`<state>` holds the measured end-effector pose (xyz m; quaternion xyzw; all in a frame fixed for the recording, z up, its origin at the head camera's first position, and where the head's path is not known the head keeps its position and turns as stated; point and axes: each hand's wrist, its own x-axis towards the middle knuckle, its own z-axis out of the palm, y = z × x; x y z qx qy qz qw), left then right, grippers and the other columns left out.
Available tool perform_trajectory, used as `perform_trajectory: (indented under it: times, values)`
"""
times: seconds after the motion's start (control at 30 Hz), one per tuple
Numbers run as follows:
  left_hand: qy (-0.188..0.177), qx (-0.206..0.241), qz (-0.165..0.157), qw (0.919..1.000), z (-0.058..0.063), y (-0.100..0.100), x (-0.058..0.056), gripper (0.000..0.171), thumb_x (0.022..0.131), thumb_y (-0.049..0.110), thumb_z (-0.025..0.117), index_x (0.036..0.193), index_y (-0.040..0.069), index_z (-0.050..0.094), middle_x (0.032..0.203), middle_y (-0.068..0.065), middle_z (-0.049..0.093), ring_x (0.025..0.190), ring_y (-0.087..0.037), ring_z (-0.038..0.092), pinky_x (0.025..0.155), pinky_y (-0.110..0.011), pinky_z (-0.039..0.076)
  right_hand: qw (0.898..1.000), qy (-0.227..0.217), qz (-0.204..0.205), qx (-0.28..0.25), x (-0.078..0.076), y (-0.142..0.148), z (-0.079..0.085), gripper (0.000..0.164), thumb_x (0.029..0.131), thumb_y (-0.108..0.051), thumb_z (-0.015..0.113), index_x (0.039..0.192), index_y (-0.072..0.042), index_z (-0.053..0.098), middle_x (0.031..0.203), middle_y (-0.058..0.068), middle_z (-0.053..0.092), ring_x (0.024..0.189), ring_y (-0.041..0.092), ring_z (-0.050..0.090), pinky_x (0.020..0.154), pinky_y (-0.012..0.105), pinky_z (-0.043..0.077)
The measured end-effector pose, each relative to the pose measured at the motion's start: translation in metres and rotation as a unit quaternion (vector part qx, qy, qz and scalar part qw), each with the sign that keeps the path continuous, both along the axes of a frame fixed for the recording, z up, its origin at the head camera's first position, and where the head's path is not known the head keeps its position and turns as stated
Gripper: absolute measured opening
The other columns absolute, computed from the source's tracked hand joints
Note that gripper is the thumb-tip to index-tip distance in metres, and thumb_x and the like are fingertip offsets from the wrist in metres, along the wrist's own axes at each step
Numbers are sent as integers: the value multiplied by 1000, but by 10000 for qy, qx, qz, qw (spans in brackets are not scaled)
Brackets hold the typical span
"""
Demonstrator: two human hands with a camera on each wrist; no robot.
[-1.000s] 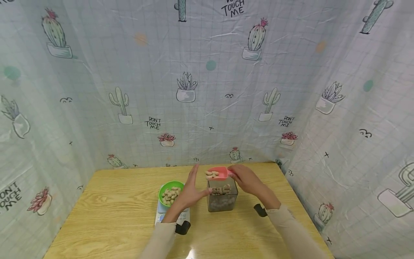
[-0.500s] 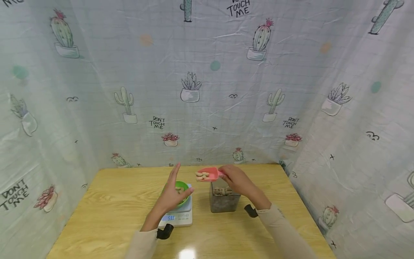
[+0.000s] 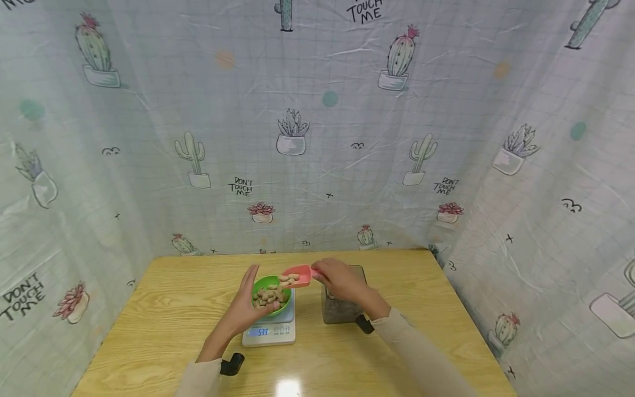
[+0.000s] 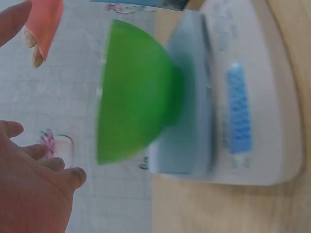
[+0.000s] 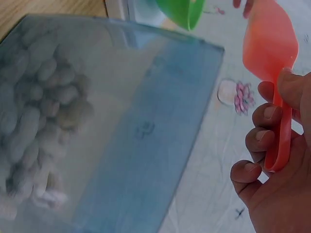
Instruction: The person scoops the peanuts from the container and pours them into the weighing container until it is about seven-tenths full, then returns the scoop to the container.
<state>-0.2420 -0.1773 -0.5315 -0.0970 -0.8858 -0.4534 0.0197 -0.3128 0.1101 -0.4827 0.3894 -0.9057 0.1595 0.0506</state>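
My right hand grips the handle of a pink scoop, which carries several unshelled peanuts. In the head view the scoop's tip overlaps the right rim of a green bowl holding more peanuts. Beneath the bowl is a white kitchen scale whose display reads about 533. My left hand is spread at the bowl's left and near side, thumb and fingers apart. In the left wrist view its fingers stand off from the bowl's wall.
A grey see-through box with peanuts in its bottom stands right of the scale, partly hidden under my right forearm. Everything rests on a wooden table. A curtain printed with cacti hangs along the table's back and sides.
My right hand has carried the loaded scoop left, from above the grey box to the bowl's rim. My left hand has moved left from beside the box to the bowl's side.
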Motion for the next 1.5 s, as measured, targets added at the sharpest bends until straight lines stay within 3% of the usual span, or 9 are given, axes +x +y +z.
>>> perform_trajectory:
  times: [0.17,0.43,0.57,0.77,1.03,1.27,1.5]
  values:
    - [-305,-239,85,9992,-21,-7,-2,115,80,46,78,160,21,0,166,-18,1,146,-53,18,104,-72,33,9982,210,81,549,-3,-17,-2,26,103,-30,50,122,-17,63,100,-3,65,88,12,60,79,29,52]
    - [-946,-233,172,9951,-40,-11,-4,117,80,51,77,159,10,2,163,-24,7,146,-51,18,109,-70,28,9889,649,187,1321,-5,-39,5,25,103,-36,48,114,-22,65,92,-5,63,76,10,57,67,27,47]
    - [-1064,-219,201,9939,-45,-11,-6,115,82,51,76,159,7,3,163,-26,9,147,-50,17,110,-68,27,9811,982,305,1638,-8,-49,13,20,102,-35,50,108,-23,66,88,-5,63,74,11,57,63,27,43]
    - [-1060,-177,153,9941,-46,-11,-7,114,82,51,75,159,8,3,163,-25,10,146,-50,18,109,-69,28,9678,1471,325,2016,-9,-58,27,18,100,-33,55,108,-22,67,92,-3,66,82,12,63,68,28,50]
    - [-1007,-135,155,9947,-47,-11,-8,114,82,49,76,159,8,4,162,-25,11,146,-50,20,109,-69,27,9683,1496,179,1992,-7,-49,39,19,100,-33,56,106,-20,67,92,-2,67,80,13,63,71,29,52]
    - [-902,-274,155,9954,-45,-13,-6,115,81,51,76,159,7,4,163,-25,9,146,-52,19,109,-70,28,9871,978,-70,1266,-9,-19,37,19,100,-32,55,107,-18,66,87,-3,62,72,12,54,64,27,45]
    - [-631,-374,145,9972,-37,-17,-1,108,86,51,69,160,11,1,165,-21,4,144,-53,20,107,-71,29,9918,1015,-349,697,-9,19,27,15,98,-25,61,110,-16,65,92,-1,64,79,15,60,70,31,50]
